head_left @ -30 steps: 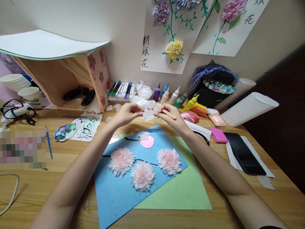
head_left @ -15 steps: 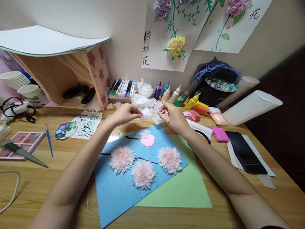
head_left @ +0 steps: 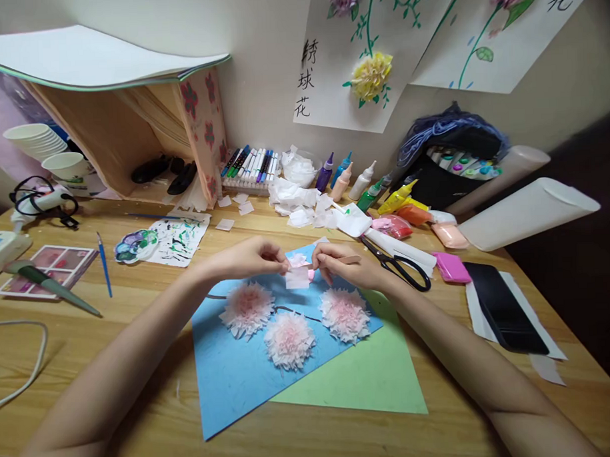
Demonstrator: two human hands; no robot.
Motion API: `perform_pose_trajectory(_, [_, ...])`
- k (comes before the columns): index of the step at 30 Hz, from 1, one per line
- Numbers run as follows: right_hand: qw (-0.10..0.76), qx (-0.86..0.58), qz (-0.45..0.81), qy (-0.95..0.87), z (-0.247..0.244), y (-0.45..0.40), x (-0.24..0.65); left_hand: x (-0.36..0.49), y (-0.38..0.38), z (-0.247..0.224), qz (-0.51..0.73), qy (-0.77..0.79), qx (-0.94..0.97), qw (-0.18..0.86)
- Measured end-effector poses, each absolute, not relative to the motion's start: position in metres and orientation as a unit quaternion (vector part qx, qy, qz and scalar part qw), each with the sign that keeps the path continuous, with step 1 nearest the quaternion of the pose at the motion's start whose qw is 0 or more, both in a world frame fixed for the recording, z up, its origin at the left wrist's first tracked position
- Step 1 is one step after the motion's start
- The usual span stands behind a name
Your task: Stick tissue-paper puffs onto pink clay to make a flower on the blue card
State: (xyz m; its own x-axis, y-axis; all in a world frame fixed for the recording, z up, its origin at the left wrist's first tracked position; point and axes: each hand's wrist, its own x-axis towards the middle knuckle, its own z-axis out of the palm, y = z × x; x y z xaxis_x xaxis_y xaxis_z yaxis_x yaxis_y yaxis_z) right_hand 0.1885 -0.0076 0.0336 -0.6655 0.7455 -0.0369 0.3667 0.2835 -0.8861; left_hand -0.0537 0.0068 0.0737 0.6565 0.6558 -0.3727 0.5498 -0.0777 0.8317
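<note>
My left hand (head_left: 269,258) pinches a small white tissue square (head_left: 297,277) over the upper part of a blue sheet (head_left: 225,384). Close beside it, my right hand (head_left: 336,264) is closed on a thin wooden stick (head_left: 349,259), whose tip reaches the tissue. Three fluffy pale pink paper flowers lie on the blue sheet: a left one (head_left: 248,310), a middle one (head_left: 289,341) and a right one (head_left: 345,315). Behind the tissue square, a pink paper circle (head_left: 311,275) is mostly hidden. A green sheet (head_left: 370,379) lies under the blue one.
Tissue pieces (head_left: 294,195) and glue bottles (head_left: 341,182) stand or lie at the back. Black scissors (head_left: 401,265), a pink packet (head_left: 451,267) and a phone (head_left: 502,308) are at right. A paint-stained paper (head_left: 180,238) and a brush (head_left: 105,265) lie at left.
Both hands have come nearer from the tissue pile to above the blue sheet, the left with a tissue square. The stick now meets the square. The view has shifted slightly.
</note>
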Motion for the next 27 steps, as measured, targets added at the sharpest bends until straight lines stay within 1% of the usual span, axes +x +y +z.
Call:
perform_pose_trajectory(5, [0.186, -0.363, 0.438, -0.801, 0.035, -0.008, 0.186, -0.042, -0.004, 0.065, 0.02, 0.435, 0.776, 0.457])
perform_pose_trajectory(8, [0.18, -0.363, 0.423, -0.811, 0.034, -0.007, 0.186, -0.039, -0.006, 0.057, 0.031, 0.442, 0.795, 0.414])
perform_pose_trajectory(13, [0.193, -0.364, 0.428, -0.805, 0.031, -0.007, 0.187, -0.037, -0.006, 0.047, 0.056, 0.473, 0.799, 0.366])
perform_pose_trajectory(17, [0.19, -0.354, 0.444, -0.801, 0.034, -0.007, 0.19, -0.036, -0.006, 0.048, 0.044, 0.482, 0.803, 0.348])
perform_pose_trajectory(21, [0.175, -0.359, 0.431, -0.809, 0.035, -0.007, 0.189, -0.035, -0.008, 0.051, 0.035, 0.507, 0.794, 0.335])
perform_pose_trajectory(27, [0.177, -0.362, 0.438, -0.804, 0.033, -0.006, 0.189, -0.033, -0.009, 0.048, 0.029, 0.517, 0.787, 0.336])
